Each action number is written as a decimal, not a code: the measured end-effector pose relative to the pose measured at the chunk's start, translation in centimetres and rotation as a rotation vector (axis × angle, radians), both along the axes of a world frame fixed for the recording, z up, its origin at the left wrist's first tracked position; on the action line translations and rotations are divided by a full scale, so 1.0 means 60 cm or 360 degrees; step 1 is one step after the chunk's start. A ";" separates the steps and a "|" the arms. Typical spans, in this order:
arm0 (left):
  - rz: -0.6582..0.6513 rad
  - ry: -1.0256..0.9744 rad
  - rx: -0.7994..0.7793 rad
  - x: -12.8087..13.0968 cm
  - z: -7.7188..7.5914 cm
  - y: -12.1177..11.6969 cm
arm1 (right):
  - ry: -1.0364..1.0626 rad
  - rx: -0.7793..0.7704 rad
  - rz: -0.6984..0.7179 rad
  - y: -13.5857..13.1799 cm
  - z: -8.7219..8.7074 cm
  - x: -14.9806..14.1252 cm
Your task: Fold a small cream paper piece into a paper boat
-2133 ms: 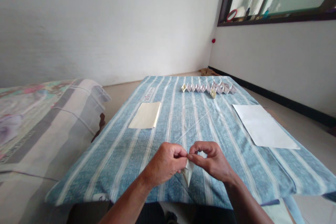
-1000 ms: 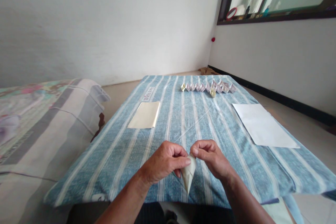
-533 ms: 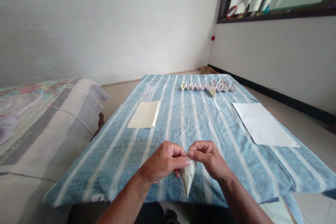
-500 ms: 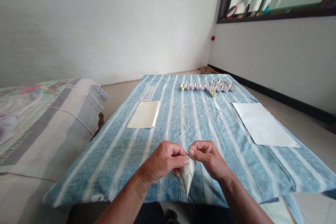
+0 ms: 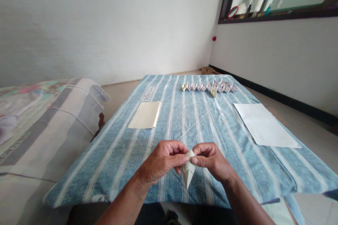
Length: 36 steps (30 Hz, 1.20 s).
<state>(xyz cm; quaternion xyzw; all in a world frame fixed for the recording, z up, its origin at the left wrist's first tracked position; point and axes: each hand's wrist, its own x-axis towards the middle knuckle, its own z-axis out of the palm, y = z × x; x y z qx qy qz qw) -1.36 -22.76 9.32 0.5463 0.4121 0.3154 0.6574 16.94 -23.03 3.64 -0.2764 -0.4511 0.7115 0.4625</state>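
Between my two hands hangs a small piece of folded cream paper (image 5: 188, 174), its narrow point facing down toward me. My left hand (image 5: 166, 160) pinches its upper left side between thumb and fingers. On the upper right, my right hand (image 5: 212, 160) grips the same paper, thumb in front. A blunt tip of it shows between the two thumbs. Both hands are just above the near part of the striped cloth (image 5: 176, 119). The fingertips behind the paper are partly hidden.
Several folded paper pieces (image 5: 203, 87) stand in a row at the far end. Cream paper sheets (image 5: 144, 115) lie to the left, and a white sheet (image 5: 265, 124) lies along the right edge. A bed (image 5: 60, 130) stands at left.
The folded paper has risen slightly, and more of its upper tip shows. My right thumb has shifted down onto the paper's front; my left hand has barely moved.
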 end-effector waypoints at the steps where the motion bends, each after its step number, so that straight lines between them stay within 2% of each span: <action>1: 0.0039 0.0002 0.0037 0.000 0.001 -0.001 | 0.0005 -0.0013 -0.0031 0.000 -0.001 -0.001; 8: 0.0548 0.0258 0.0429 0.003 0.002 -0.015 | 0.0012 -0.0048 -0.0224 0.001 -0.002 -0.009; 10: 0.0741 0.0376 0.0587 0.007 -0.002 -0.030 | -0.0005 -0.0059 -0.0280 0.002 -0.003 -0.011; 12: 0.0917 0.0448 0.0848 0.011 -0.007 -0.047 | -0.0013 -0.0060 -0.0324 0.002 -0.004 -0.013; 14: 0.0972 0.0513 0.1023 0.015 -0.011 -0.065 | -0.0007 -0.0050 -0.0346 0.002 -0.005 -0.016; 16: 0.0945 0.0541 0.1083 0.018 -0.018 -0.077 | -0.0005 -0.0037 -0.0363 0.002 -0.005 -0.020; 19: 0.0932 0.0558 0.1000 0.024 -0.032 -0.084 | -0.0052 -0.0009 -0.0397 0.001 -0.004 -0.027; 24: 0.1027 0.0528 0.0638 0.035 -0.050 -0.076 | -0.0259 0.0170 -0.0519 -0.004 0.008 -0.037; 27: 0.0935 0.0422 0.0514 0.038 -0.051 -0.070 | -0.0462 0.0350 -0.0624 -0.012 0.020 -0.044; 31: 0.0768 0.0239 0.0366 0.032 -0.056 -0.065 | -0.0680 0.0618 -0.0605 -0.022 0.030 -0.053; 34: 0.0802 0.0123 0.0259 0.027 -0.064 -0.062 | -0.0864 0.0859 -0.0617 -0.027 0.029 -0.057; 36: 0.0843 0.0084 0.0207 0.026 -0.067 -0.062 | -0.0925 0.1002 -0.0701 -0.031 0.028 -0.058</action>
